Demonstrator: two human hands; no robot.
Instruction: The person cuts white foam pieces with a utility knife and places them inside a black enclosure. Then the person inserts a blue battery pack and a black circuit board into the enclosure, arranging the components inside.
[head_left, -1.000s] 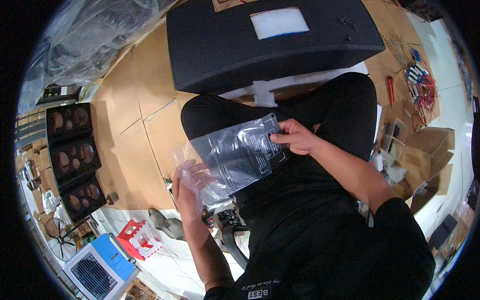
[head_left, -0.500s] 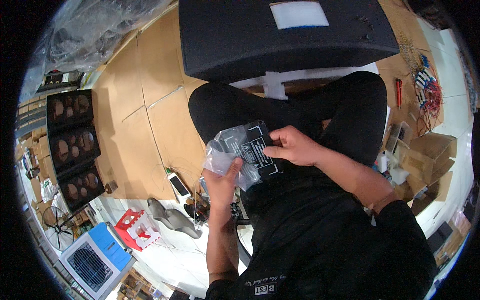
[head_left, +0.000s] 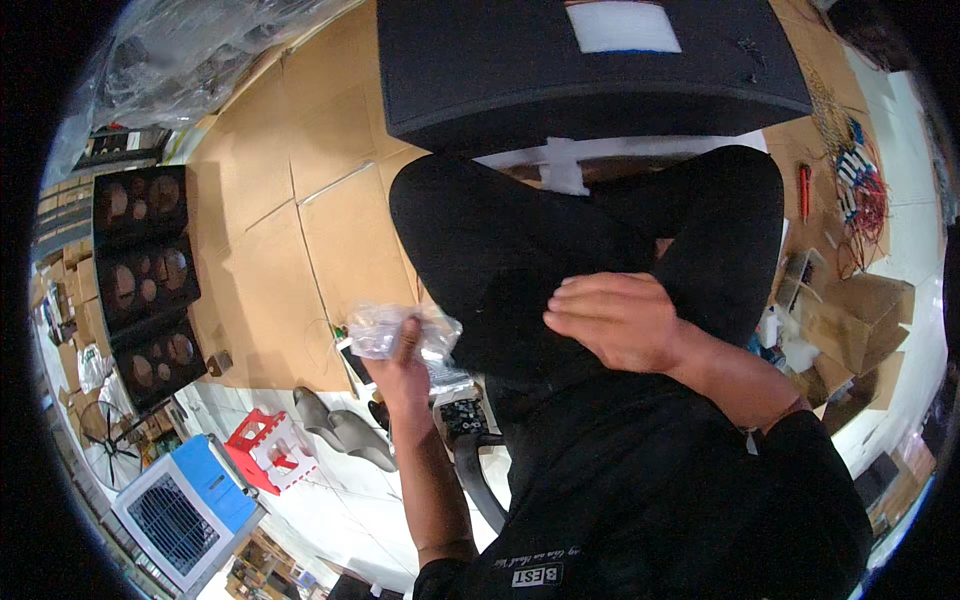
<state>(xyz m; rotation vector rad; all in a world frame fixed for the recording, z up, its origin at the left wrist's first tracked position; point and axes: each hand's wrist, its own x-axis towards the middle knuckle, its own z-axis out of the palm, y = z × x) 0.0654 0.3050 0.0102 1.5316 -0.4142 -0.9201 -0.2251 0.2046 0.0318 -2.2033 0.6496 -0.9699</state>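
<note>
My left hand (head_left: 402,362) is closed on a crumpled clear plastic bag (head_left: 440,335), its thumb pressing on top. Beyond the lap's left side, the bag is held over the cardboard. My right hand (head_left: 622,318) is over my black-trousered lap, back of the hand up and fingers pressed together pointing left. A darker patch (head_left: 510,305) lies by its fingertips; against the black cloth I cannot make out its outline, nor what the fingers grip. The black plate with white print does not show distinctly.
A large black cabinet (head_left: 600,100) stands before my crossed legs. Cardboard sheets (head_left: 250,270) cover the floor at left, where black panels with round holes (head_left: 150,290) stand. Grey sandals (head_left: 350,435) and a red-and-white stool (head_left: 268,452) are lower left; wires (head_left: 862,190) and an open carton (head_left: 865,310) lie right.
My left hand has moved left with the plastic bag, away from my right hand. The right hand has turned back up over the lap. The printed plate face has gone from sight.
</note>
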